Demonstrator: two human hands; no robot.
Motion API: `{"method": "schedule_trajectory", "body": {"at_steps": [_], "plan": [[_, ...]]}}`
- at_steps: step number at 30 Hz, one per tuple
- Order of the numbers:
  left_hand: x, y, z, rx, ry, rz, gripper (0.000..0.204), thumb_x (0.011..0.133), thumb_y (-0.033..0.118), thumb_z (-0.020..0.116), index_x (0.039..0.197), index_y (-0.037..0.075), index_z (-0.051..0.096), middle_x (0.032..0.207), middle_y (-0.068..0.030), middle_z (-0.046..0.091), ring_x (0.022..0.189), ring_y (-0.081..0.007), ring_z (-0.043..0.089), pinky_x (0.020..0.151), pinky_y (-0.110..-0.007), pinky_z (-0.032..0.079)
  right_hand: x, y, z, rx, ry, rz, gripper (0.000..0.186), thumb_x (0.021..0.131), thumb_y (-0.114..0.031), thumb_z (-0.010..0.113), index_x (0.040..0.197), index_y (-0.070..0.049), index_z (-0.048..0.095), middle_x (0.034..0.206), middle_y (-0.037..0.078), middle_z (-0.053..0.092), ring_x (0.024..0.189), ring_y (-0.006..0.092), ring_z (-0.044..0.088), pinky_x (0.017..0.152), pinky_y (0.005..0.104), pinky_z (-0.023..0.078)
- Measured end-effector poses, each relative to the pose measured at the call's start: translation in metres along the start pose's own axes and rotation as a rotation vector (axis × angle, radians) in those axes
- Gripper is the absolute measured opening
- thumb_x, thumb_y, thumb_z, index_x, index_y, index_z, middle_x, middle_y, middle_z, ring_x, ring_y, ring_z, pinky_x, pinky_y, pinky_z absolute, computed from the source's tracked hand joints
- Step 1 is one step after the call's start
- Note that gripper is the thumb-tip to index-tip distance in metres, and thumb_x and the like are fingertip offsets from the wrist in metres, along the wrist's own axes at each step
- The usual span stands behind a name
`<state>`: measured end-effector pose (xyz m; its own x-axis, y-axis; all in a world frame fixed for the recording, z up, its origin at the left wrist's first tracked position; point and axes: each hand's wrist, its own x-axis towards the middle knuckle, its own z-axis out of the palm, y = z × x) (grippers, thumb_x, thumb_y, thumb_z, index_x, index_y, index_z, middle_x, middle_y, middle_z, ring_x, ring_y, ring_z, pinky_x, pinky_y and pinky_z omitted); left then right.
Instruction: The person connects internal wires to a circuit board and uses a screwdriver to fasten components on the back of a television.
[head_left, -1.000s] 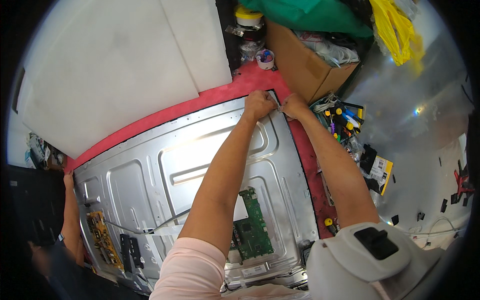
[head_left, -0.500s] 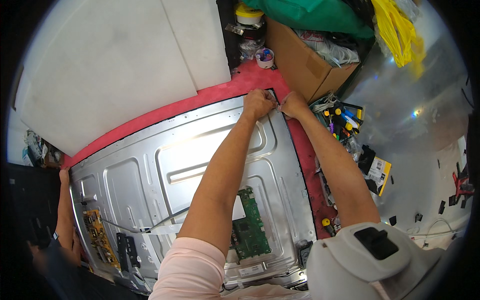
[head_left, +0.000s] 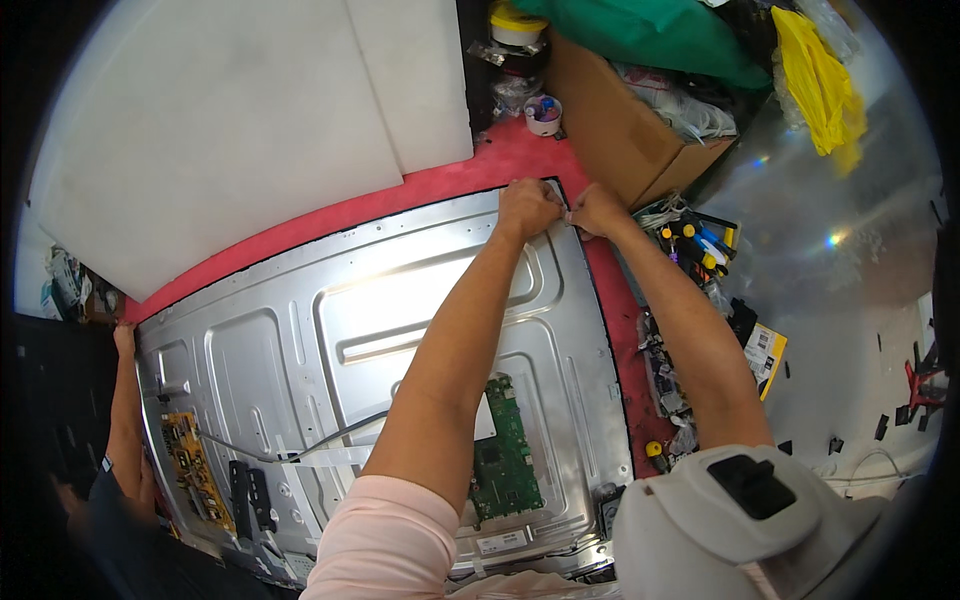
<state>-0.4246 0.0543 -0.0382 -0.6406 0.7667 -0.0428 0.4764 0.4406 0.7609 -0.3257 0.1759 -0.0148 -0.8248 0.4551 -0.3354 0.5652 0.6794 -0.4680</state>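
Observation:
A large flat television chassis [head_left: 270, 235], its silver metal back facing up, lies on a red cloth [head_left: 450, 168]. A green circuit board [head_left: 512, 450] and a yellowish power board [head_left: 185, 450] are mounted on it. At its far right corner my left hand [head_left: 529, 208] is closed, the fingers curled down at the edge. Just outside that corner, my right hand [head_left: 598, 211] pinches close to the left fingertips. Whatever lies between the fingers is too small to make out. Another person's hand [head_left: 124, 338] touches the chassis's far left corner.
White sheets [head_left: 240, 120] stand beyond the chassis. A cardboard box [head_left: 620, 130], a small white tub [head_left: 543, 115] and screwdrivers [head_left: 705, 245] sit at the right. Small dark scraps lie on the shiny floor [head_left: 840, 330]. A grey cable [head_left: 330, 440] crosses the chassis.
The view has shifted slightly, so most things sit a little lower and farther right in it. Both my hands stay closed at the same corner. The other person's hand remains at the far left corner.

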Motion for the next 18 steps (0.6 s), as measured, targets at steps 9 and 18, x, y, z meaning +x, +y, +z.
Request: {"method": "schedule_trajectory", "body": {"at_steps": [9,18], "plan": [[0.003,-0.009,0.005,0.052,0.055,-0.007,0.015,0.065,0.02,0.071,0.076,0.011,0.074,0.082,-0.0108,0.071,0.082,-0.026,0.067,0.078,-0.036,0.051,-0.03,-0.013,0.043,-0.007,0.621,-0.095,0.013,0.072,-0.01,0.074,0.072,0.002,0.069,0.066,0.017,0.065,0.064,0.0273,0.066,0.064,0.0377,0.052],[-0.003,-0.002,0.0,-0.038,-0.019,0.042,0.013,0.068,0.02,0.067,0.077,0.015,0.074,0.086,-0.0103,0.07,0.088,-0.0289,0.065,0.086,-0.039,0.048,-0.034,0.001,0.057,0.452,0.692,0.127,0.015,0.071,-0.014,0.073,0.081,-0.003,0.072,0.079,0.017,0.069,0.075,0.0308,0.068,0.071,0.0374,0.051]]}}
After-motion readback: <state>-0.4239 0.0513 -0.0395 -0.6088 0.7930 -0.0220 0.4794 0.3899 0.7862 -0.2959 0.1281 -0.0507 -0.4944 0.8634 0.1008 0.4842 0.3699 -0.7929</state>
